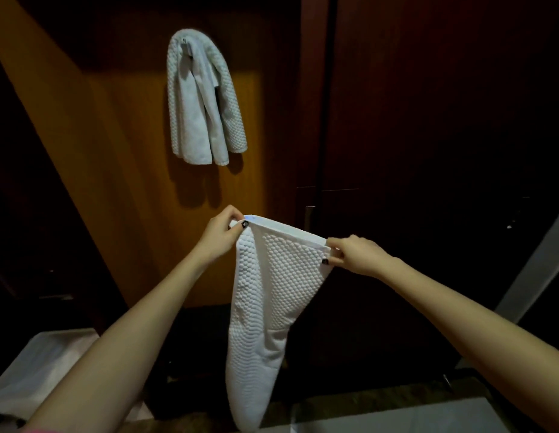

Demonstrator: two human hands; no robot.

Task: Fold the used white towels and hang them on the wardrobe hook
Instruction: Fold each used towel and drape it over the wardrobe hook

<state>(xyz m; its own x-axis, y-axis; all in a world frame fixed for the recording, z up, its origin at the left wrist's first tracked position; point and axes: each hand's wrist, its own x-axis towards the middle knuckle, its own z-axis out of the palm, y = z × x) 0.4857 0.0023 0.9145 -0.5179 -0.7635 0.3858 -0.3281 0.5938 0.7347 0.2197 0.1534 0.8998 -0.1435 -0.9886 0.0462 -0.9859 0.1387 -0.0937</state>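
Observation:
A white textured towel point(265, 307) hangs in front of me, stretched along its hemmed top edge between both hands. My left hand point(220, 237) pinches the top left corner. My right hand point(354, 254) pinches the top right corner, a little lower. The towel's lower part narrows and droops toward the floor. On the wooden wardrobe panel point(125, 170), white towels point(200, 98) hang folded over a small metal hook point(186, 45), above and to the left of my hands.
A dark wardrobe door point(428, 120) with a metal handle point(308, 218) stands to the right. White fabric point(43, 370) lies at the lower left. A pale surface point(397, 414) sits at the bottom right, and a light strip point(534, 267) runs along the right edge.

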